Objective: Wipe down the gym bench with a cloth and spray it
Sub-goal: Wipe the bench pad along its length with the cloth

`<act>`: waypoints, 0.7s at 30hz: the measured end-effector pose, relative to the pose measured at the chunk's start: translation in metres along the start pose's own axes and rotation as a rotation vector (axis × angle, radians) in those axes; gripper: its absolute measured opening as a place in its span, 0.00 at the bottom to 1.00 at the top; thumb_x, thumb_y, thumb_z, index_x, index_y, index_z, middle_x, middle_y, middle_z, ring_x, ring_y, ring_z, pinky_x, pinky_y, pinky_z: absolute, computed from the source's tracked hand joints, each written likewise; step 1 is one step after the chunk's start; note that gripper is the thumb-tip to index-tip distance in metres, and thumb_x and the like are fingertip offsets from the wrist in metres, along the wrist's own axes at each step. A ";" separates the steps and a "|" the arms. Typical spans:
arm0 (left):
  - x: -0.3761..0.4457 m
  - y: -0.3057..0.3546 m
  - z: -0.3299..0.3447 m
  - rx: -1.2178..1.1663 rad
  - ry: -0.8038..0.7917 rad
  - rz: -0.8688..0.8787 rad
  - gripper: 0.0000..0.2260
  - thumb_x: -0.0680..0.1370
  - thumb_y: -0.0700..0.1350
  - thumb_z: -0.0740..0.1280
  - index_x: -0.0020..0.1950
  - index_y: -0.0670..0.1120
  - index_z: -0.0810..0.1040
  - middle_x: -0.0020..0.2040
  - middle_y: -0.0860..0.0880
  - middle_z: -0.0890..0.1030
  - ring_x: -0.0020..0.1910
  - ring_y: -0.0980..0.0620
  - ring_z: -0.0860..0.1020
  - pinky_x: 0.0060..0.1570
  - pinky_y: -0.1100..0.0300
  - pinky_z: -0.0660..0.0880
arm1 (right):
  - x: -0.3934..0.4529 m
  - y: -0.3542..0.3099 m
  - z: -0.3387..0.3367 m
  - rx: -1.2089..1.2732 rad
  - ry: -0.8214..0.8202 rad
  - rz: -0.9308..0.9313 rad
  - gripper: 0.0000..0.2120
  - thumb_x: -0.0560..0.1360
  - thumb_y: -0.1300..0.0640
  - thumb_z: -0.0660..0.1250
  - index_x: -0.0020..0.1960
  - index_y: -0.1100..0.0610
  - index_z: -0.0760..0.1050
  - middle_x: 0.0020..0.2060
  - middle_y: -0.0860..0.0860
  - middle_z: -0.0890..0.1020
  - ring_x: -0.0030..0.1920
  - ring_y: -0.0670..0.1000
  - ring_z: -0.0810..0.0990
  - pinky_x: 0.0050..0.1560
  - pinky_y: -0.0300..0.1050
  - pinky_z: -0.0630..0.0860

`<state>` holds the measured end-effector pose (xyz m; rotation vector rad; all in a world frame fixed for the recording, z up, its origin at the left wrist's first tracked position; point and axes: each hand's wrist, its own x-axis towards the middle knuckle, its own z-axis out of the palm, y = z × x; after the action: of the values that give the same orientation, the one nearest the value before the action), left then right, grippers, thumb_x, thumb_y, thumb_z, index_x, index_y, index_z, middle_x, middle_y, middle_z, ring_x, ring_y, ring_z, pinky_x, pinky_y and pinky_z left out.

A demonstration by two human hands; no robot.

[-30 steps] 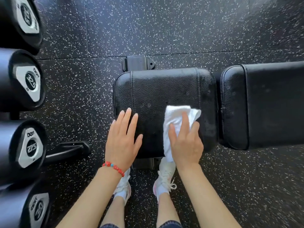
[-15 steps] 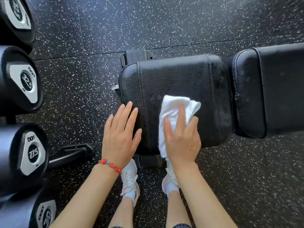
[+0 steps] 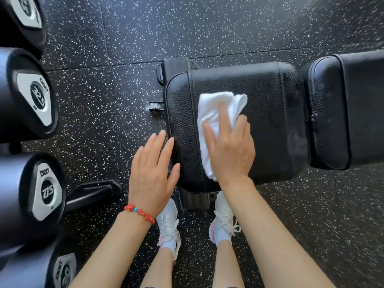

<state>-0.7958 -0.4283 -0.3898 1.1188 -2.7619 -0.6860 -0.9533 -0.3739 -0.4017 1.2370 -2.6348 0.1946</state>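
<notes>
The black padded seat [image 3: 268, 113] of the gym bench lies across the middle of the head view, with the longer back pad [image 3: 353, 109] to its right. A folded white cloth [image 3: 212, 113] lies on the seat's left half. My right hand [image 3: 230, 148] presses flat on the cloth, fingers straight and spread. My left hand [image 3: 151, 173] is flat with straight fingers at the seat's left front corner, its thumb at the pad's edge. No spray bottle is in view.
Several black dumbbells [image 3: 43, 192] sit racked along the left edge. The rack's black foot [image 3: 93, 194] reaches toward my shoes [image 3: 224, 223]. The bench's frame [image 3: 176, 67] pokes out behind the seat. Speckled black rubber floor [image 3: 228, 26] surrounds everything.
My right hand has slid the cloth leftward and farther up the seat. My left hand has come off the pad top to its left front corner. The camera shifted left.
</notes>
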 end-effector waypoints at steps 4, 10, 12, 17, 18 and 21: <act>-0.006 0.001 -0.004 0.008 -0.011 -0.003 0.21 0.77 0.46 0.58 0.66 0.36 0.70 0.68 0.37 0.70 0.68 0.38 0.67 0.60 0.38 0.69 | -0.060 -0.007 -0.022 0.032 -0.080 -0.036 0.22 0.77 0.46 0.58 0.60 0.61 0.76 0.33 0.56 0.74 0.30 0.53 0.72 0.27 0.43 0.69; -0.009 0.001 -0.006 0.017 0.003 0.012 0.20 0.77 0.45 0.59 0.66 0.36 0.71 0.68 0.37 0.70 0.68 0.39 0.67 0.61 0.38 0.68 | -0.003 -0.025 -0.005 0.041 -0.021 -0.014 0.22 0.75 0.45 0.60 0.58 0.60 0.77 0.35 0.56 0.76 0.32 0.54 0.74 0.29 0.44 0.71; -0.005 0.001 -0.006 0.030 0.020 0.008 0.20 0.77 0.45 0.58 0.66 0.36 0.71 0.68 0.37 0.70 0.67 0.38 0.68 0.61 0.39 0.68 | 0.022 -0.031 0.001 0.091 -0.018 0.029 0.22 0.74 0.44 0.59 0.58 0.60 0.77 0.35 0.56 0.76 0.33 0.54 0.74 0.29 0.44 0.71; 0.007 0.011 -0.013 0.041 0.033 0.026 0.21 0.77 0.46 0.58 0.66 0.36 0.71 0.68 0.37 0.70 0.68 0.39 0.67 0.63 0.40 0.68 | -0.026 -0.004 -0.012 0.120 -0.008 -0.002 0.24 0.75 0.41 0.60 0.58 0.59 0.77 0.32 0.55 0.74 0.30 0.52 0.72 0.27 0.43 0.72; 0.010 0.014 -0.014 0.046 0.037 0.034 0.21 0.77 0.46 0.58 0.66 0.36 0.71 0.68 0.37 0.70 0.68 0.39 0.67 0.63 0.40 0.67 | -0.041 0.007 -0.016 0.100 -0.008 -0.012 0.24 0.75 0.41 0.60 0.58 0.59 0.78 0.31 0.54 0.74 0.29 0.52 0.72 0.26 0.42 0.72; 0.023 0.029 -0.013 0.052 0.037 0.064 0.21 0.77 0.46 0.58 0.66 0.36 0.71 0.68 0.37 0.70 0.68 0.38 0.67 0.63 0.39 0.67 | -0.055 0.031 -0.021 0.086 -0.005 -0.057 0.25 0.75 0.40 0.59 0.57 0.59 0.79 0.30 0.54 0.73 0.27 0.50 0.70 0.25 0.41 0.71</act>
<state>-0.8277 -0.4300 -0.3678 1.0358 -2.7860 -0.5834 -0.9404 -0.3087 -0.3967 1.3401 -2.6165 0.2985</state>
